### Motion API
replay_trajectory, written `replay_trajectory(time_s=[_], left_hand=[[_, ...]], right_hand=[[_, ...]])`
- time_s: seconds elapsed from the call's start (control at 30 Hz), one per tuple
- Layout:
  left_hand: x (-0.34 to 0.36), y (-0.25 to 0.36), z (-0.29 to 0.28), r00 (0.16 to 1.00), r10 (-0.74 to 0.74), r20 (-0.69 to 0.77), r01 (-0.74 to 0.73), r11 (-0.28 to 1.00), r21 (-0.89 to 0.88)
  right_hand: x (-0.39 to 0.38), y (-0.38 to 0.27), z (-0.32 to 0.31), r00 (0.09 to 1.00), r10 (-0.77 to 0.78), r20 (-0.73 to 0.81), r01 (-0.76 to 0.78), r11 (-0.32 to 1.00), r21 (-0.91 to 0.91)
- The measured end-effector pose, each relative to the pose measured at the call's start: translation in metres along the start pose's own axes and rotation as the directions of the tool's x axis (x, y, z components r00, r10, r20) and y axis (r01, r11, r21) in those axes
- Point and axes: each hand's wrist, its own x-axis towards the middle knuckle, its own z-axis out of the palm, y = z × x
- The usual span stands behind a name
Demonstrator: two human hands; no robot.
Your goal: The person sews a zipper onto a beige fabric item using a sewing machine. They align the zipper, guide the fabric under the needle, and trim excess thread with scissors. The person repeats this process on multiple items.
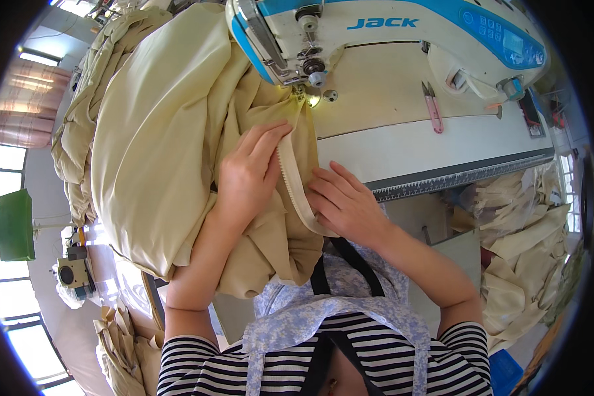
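Observation:
A large piece of beige fabric (158, 132) hangs in folds over the left side of the sewing table and down toward my lap. A cream zipper tape (291, 178) with a toothed edge runs along it, from the lit needle area of the white and blue sewing machine (389, 23) down toward me. My left hand (249, 173) lies on the fabric, its fingers closed on the zipper tape just below the presser foot. Lower and to the right, my right hand (346, 203) has its bent fingers on the zipper tape and fabric edge; its thumb is mostly hidden.
Pink-handled thread snips (434, 109) lie on the machine bed at right. A ruler strip (455, 177) runs along the table's front edge. More beige fabric is heaped at far left (79, 145) and lower right (518, 264). A green lamp-like box (16, 226) stands at left.

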Motion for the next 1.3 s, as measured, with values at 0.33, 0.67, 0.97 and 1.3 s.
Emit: replay_trajectory(time_s=[0.33,0.67,0.97,1.3], left_hand=[[-0.001,-0.014,0.023,0.928,0.245,0.282,-0.27,0.962,0.052],[-0.003,-0.014,0.023,0.94,0.17,0.296,-0.175,0.984,-0.008],[-0.006,-0.013,0.008,0.951,-0.208,0.228,0.265,0.93,-0.255],[0.002,-0.013,0.002,0.93,-0.285,0.233,0.351,0.877,-0.329]], right_hand=[[0.026,0.031,-0.029,0.998,-0.018,0.056,-0.005,0.925,0.379],[0.155,0.155,-0.009,0.63,0.53,0.567,-0.384,0.848,-0.366],[0.044,0.056,-0.043,0.985,0.138,0.1,-0.152,0.978,0.146],[0.052,0.039,-0.006,0.992,-0.129,-0.002,0.129,0.992,0.008]])
